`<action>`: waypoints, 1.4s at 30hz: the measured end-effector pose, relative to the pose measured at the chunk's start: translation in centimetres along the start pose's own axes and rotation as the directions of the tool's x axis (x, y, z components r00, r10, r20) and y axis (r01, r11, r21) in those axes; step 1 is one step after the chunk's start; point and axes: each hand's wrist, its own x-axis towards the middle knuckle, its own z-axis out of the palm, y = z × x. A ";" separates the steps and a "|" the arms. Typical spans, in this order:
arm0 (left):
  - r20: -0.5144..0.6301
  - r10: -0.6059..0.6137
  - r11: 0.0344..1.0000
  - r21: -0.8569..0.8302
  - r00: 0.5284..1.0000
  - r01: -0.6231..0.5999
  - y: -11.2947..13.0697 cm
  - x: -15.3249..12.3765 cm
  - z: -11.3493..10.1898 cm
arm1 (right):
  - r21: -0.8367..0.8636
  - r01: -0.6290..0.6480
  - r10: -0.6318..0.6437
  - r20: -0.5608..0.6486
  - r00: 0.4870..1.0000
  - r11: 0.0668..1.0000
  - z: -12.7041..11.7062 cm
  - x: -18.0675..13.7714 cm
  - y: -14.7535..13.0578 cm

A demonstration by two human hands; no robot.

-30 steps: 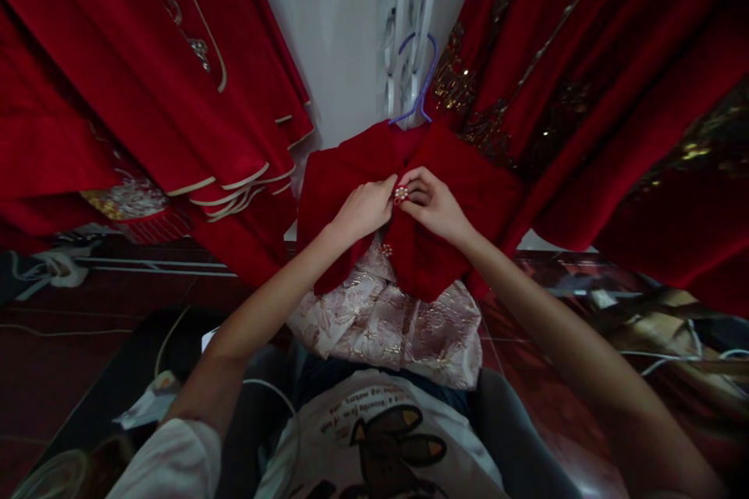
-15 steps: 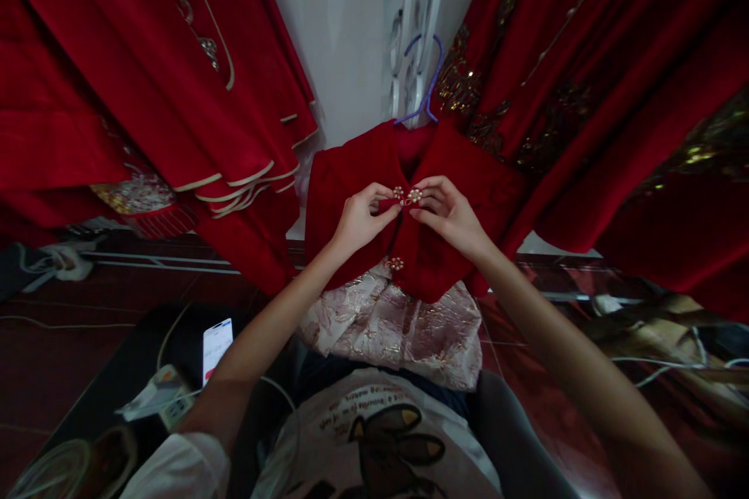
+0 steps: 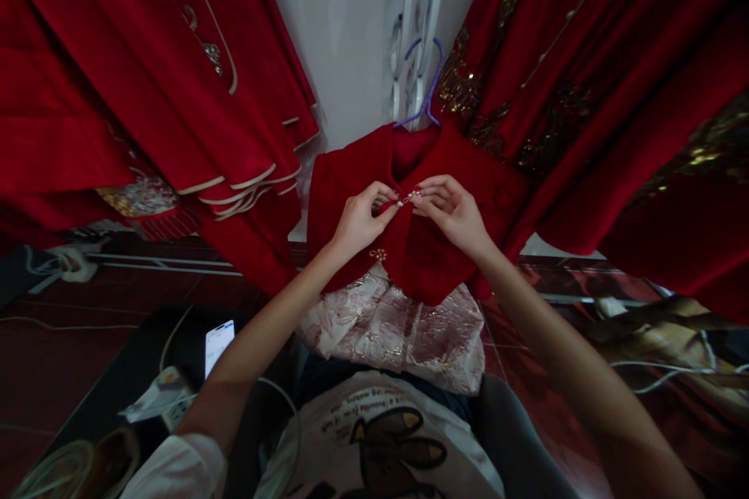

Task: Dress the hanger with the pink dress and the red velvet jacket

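A short red jacket [image 3: 351, 171] on a purple hanger [image 3: 431, 97] lies over my lap, on top of a pale pink brocade cloth [image 3: 403, 335]. At its front opening, my left hand [image 3: 367, 217] pinches one half of a beaded clasp between thumb and fingers. Just to the right, my right hand [image 3: 450, 214] grips the other half, a beaded flower clasp [image 3: 414, 195]. The two halves are close together; whether they are hooked I cannot tell. Lower on the front edge sits a second flower clasp [image 3: 379, 255], touched by neither hand.
Red garments with pale trim [image 3: 246, 132] hang at the left, and sequinned red garments [image 3: 585, 117] at the right. A lit phone [image 3: 218, 345] and a power strip [image 3: 175, 401] lie on a dark surface at my left. Cables and bundled cloth [image 3: 667, 335] are at the right.
The right flower clasp has tilted and is partly covered by my right fingers. The jacket's right front has shifted left over the opening, and the lower clasp now shows farther left.
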 end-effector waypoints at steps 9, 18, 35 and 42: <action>0.034 0.061 0.994 0.091 0.998 -0.064 1.3 0.0 -0.3 | -0.176 0.105 -0.104 0.019 0.994 0.979 -0.3 -0.8 -1.3; 0.084 0.138 0.972 0.181 0.987 -0.151 2.3 0.4 -0.5 | -0.251 0.140 -0.138 0.028 0.990 0.958 -0.1 -0.5 -1.3; 0.211 0.227 0.893 0.343 0.951 -0.289 2.2 1.8 0.1 | -0.178 0.086 -0.086 0.006 0.996 0.980 -1.6 0.5 -0.2; 0.217 0.211 0.864 0.415 0.953 -0.286 2.3 0.9 1.5 | -0.213 0.149 -0.166 -0.068 0.984 0.966 -0.4 0.8 1.5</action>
